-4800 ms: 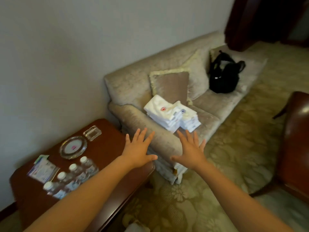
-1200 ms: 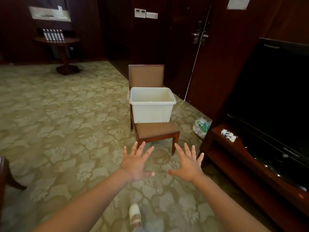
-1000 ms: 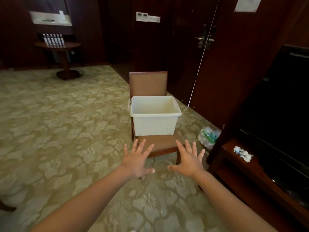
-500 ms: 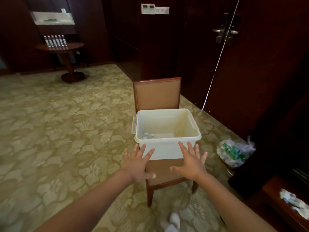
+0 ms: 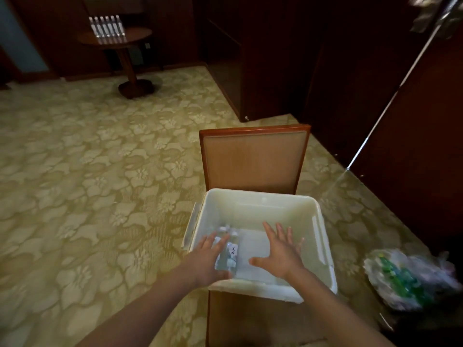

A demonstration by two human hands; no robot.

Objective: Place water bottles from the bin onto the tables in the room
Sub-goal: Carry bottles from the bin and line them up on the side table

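A white bin sits on the seat of a wooden chair, its open top facing up and the chair back rising just behind its far wall. Inside, against the left wall, lie clear water bottles on the bin floor, caps pointing away from the person (motion blur makes the count hard to tell).

The left hand reaches over the bin's near-left corner, fingers straight and slightly spread, palm down above the bottles. Its fingertips overlap the bottles in the view, but whether they touch cannot be told. It grips nothing. The right hand hangs over the middle of the bin, palm down, with fingers and thumb splayed wide and nothing in it. It is to the right of the bottles and apart from them.

Far off at the upper left stands a round table on a pedestal, with a row of upright bottles set side by side on its back half. On the patterned carpet to the right of the chair lies a crumpled plastic bag with green things showing through it. Dark wood panels fill the wall behind and to the right.
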